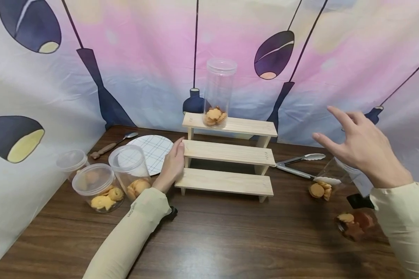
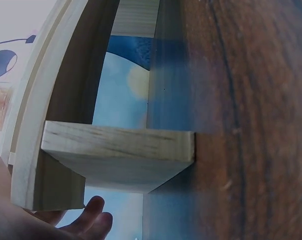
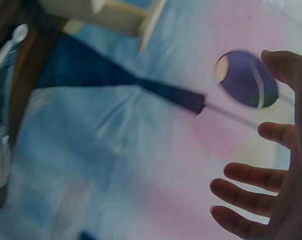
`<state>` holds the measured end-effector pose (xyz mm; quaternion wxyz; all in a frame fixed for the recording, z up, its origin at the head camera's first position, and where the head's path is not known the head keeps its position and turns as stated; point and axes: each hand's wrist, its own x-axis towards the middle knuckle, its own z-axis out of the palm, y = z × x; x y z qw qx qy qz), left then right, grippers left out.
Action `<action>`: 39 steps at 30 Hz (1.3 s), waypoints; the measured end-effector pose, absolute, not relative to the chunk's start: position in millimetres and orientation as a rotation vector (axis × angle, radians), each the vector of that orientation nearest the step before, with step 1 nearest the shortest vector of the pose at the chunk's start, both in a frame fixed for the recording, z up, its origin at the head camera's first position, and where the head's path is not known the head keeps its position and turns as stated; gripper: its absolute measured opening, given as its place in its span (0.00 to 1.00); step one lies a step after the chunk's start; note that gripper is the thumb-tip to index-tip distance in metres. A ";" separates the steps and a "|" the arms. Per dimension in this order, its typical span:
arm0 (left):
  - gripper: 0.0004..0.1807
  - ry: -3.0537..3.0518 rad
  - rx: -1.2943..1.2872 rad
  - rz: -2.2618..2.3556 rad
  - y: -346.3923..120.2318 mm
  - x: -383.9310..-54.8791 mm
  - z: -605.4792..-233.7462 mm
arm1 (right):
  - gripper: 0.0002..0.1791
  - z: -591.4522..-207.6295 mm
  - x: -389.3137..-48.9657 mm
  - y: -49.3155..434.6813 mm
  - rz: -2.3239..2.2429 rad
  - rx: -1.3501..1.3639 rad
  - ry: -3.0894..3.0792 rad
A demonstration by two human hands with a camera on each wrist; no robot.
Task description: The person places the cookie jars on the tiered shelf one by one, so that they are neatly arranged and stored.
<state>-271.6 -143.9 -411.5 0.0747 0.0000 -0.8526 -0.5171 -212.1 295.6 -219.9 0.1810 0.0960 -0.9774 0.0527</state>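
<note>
A three-step wooden stand (image 1: 227, 181) stands on the table. My left hand (image 1: 172, 164) grips its left end near the middle step; in the left wrist view, the fingertips (image 2: 93, 212) show below the end of a board (image 2: 28, 180). A tall clear jar (image 1: 219, 89) with a few cookies at its bottom stands on the top step, lid on. My right hand (image 1: 370, 145) is raised in the air at the right, fingers spread and holding nothing. Below it, partly hidden, is a clear jar (image 1: 329, 180) with cookies.
Three lidded cookie jars (image 1: 94, 180) cluster at the left, beside a round checked mat (image 1: 157, 149) and a spoon (image 1: 111, 147). Metal tongs (image 1: 295, 168) lie right of the stand. Another jar (image 1: 356, 224) sits by the right sleeve. A printed curtain (image 1: 153, 77) hangs behind.
</note>
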 end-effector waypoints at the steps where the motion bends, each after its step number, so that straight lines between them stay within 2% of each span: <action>1: 0.33 -2.559 0.000 -1.550 -143.9 -271.7 -411.5 | 0.47 -224.0 -211.2 301.7 0.153 0.246 -2.770; 21: 0.34 -2.545 -0.016 -1.527 -142.9 -272.8 -414.0 | 0.53 -264.7 -208.9 373.8 0.110 -0.040 -2.995; 39: 0.33 -2.548 0.015 -1.522 -142.5 -273.8 -415.5 | 0.55 -277.8 -214.4 382.8 0.106 -0.054 -3.097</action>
